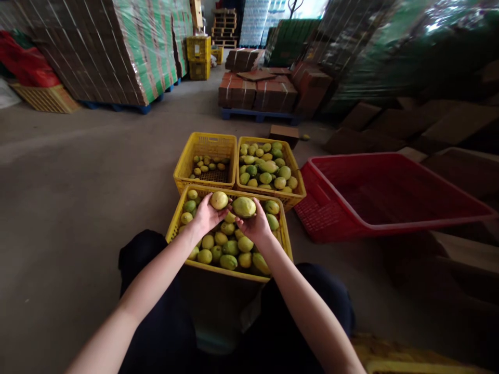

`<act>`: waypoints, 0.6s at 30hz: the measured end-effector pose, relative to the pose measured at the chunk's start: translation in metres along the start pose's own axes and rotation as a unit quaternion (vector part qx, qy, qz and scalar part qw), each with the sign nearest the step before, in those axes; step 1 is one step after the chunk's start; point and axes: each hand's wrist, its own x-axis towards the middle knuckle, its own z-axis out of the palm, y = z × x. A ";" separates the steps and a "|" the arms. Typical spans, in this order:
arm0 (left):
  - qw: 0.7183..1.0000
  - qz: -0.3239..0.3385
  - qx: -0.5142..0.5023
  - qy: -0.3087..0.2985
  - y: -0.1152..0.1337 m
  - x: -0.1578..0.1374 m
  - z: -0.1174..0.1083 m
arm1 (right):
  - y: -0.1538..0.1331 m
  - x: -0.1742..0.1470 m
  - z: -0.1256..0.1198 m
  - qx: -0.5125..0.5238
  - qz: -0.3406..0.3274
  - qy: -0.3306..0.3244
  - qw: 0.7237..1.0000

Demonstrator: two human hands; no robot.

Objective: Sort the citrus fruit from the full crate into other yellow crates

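Note:
My left hand (208,214) is closed around a roundish yellow fruit (219,200), held from its left side. In my right hand (255,223) lies a larger, oval yellow-green fruit (244,207), gripped from below and the right. The two fruits are side by side, slightly apart, above the front yellow crate (230,272). Many more yellow and green fruits (231,248) fill that crate beneath my hands. Their exact kind I cannot make out; they look like mangoes or small papayas.
Behind stand two yellow crates: the left one (183,174) holds a few small fruits, the right one (300,189) many larger ones. A big red crate (319,208) is tilted at right, near cardboard pieces (421,124). Farther off are flattened-carton stacks (275,93) and wrapped pallets (128,52).

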 end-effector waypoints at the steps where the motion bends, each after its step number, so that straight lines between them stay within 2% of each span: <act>1: 1.000 0.011 -0.006 -0.002 0.000 0.000 0.000 | 0.000 -0.001 0.000 0.005 -0.011 -0.006 1.000; 7: 0.994 0.097 -0.050 -0.017 0.003 -0.007 0.003 | 0.000 -0.005 0.006 0.045 -0.097 -0.068 0.992; 12: 0.996 0.071 -0.044 -0.006 0.007 -0.010 0.003 | 0.004 -0.007 0.007 0.016 -0.082 -0.084 0.993; 18: 0.998 0.060 -0.020 0.012 0.007 -0.017 0.006 | 0.004 -0.007 0.000 -0.034 -0.076 -0.160 0.984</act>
